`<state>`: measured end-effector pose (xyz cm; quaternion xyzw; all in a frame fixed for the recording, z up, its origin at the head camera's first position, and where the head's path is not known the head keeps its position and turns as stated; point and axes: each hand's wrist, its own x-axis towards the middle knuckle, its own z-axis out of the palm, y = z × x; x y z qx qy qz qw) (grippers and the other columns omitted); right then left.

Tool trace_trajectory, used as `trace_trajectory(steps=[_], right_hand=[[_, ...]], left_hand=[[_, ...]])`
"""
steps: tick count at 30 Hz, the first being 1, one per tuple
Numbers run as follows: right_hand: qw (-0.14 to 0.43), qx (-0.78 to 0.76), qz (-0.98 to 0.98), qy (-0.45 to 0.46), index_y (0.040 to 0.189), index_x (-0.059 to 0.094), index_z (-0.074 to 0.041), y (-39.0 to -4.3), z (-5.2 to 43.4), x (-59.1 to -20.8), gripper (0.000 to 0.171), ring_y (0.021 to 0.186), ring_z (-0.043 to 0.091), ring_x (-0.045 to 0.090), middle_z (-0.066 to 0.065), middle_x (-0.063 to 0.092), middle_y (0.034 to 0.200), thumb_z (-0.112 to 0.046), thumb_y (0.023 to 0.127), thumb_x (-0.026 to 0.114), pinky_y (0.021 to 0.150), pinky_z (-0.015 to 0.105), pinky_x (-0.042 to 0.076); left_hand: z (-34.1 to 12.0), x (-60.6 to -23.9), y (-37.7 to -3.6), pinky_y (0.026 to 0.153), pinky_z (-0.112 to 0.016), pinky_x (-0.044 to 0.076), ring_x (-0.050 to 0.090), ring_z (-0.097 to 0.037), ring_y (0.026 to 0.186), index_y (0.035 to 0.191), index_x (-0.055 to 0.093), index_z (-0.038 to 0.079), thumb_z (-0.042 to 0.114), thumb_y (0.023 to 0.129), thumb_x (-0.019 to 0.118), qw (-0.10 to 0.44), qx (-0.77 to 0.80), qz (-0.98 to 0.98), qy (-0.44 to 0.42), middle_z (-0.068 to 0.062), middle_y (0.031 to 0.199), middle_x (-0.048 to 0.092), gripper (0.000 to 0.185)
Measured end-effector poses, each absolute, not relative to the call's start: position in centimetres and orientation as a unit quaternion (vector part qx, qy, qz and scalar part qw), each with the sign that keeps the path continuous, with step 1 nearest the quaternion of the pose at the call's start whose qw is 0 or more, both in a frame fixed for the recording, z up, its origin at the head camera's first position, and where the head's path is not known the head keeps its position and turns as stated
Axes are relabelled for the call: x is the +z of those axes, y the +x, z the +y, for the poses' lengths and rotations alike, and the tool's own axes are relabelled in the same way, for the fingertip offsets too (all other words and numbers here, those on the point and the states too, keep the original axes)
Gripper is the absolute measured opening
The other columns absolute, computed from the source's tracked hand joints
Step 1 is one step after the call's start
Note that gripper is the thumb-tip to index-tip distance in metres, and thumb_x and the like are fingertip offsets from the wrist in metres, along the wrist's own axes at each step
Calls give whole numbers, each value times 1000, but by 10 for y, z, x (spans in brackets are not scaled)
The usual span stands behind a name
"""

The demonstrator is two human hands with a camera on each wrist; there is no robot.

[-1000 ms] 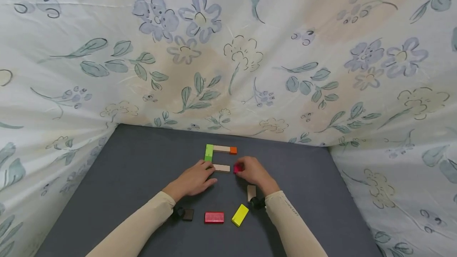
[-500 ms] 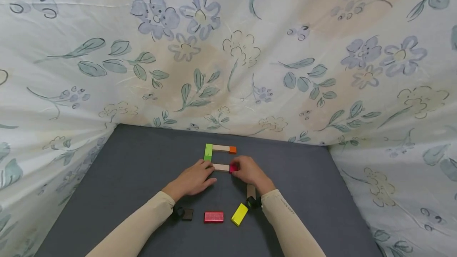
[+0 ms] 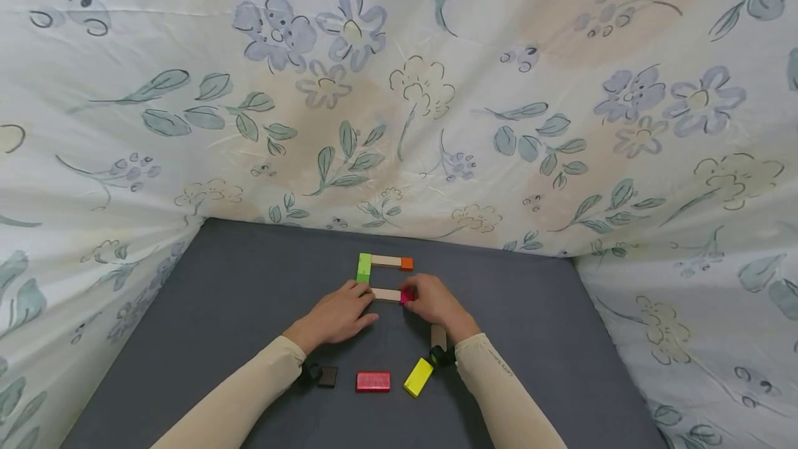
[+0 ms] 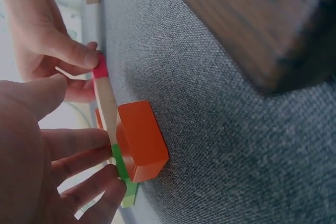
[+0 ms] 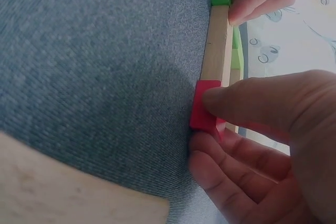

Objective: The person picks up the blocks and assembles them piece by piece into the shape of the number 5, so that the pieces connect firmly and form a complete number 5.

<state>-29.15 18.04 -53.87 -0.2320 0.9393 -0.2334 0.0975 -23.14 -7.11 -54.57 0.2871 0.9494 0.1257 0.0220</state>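
Right hand (image 3: pixel 434 305) pinching pink block (image 3: pixel 407 294), left hand (image 3: pixel 339 313) steadying plain block (image 3: pixel 386 294), grey cloth (image 3: pixel 237 283), floral sheet (image 3: pixel 399 102)

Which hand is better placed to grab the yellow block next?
Probably the right. The yellow block lies just beside the right forearm, below the right hand, which pinches the pink cube. The left hand sits farther off, steadying the plain wooden bar.

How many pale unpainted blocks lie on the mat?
3 pale blocks: one between green block and orange cube; one between left hand and right hand, against pink cube; one by right wrist. Hands may hide more.
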Motion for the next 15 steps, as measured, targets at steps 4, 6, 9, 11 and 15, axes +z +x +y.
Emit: trace_trajectory(steps=[4,6,9,11,15], right_hand=[[99,-233,939,-232,119,80,-9,-291,181,-536,24,81,19,59,0,67,96,-9,95,84,76,35,58],[99,-233,939,-233,119,80,-9,-291,181,-536,24,81,18,59,0,67,97,-9,95,84,76,35,58],[102,-235,938,-233,118,80,-9,-292,181,-536,24,81,18,59,0,68,97,-9,95,84,76,36,58],[104,-238,937,-234,118,80,-8,-292,182,-535,23,81,18,59,0,68,98,-9,95,84,75,36,58],[105,-241,935,-236,119,80,-8,-292,182,-536,24,81,18,59,0,67,98,-10,95,84,74,35,57]], left_hand=[[-70,-543,-232,105,-46,54,52,-28,132,145,68,5,46,111,63,23,126,950,287,-8,144,59,53],[-70,-543,-231,104,-46,55,52,-28,130,144,68,4,45,111,64,22,126,949,287,-9,143,59,53],[-70,-543,-231,104,-46,55,53,-27,130,145,68,5,47,111,63,25,125,950,286,-8,144,59,54],[-70,-542,-232,103,-46,55,53,-27,129,146,68,6,47,111,62,26,121,950,285,-8,144,59,54],[-70,-542,-232,103,-45,56,53,-26,129,146,67,7,50,111,60,28,112,953,281,-7,145,59,55]])
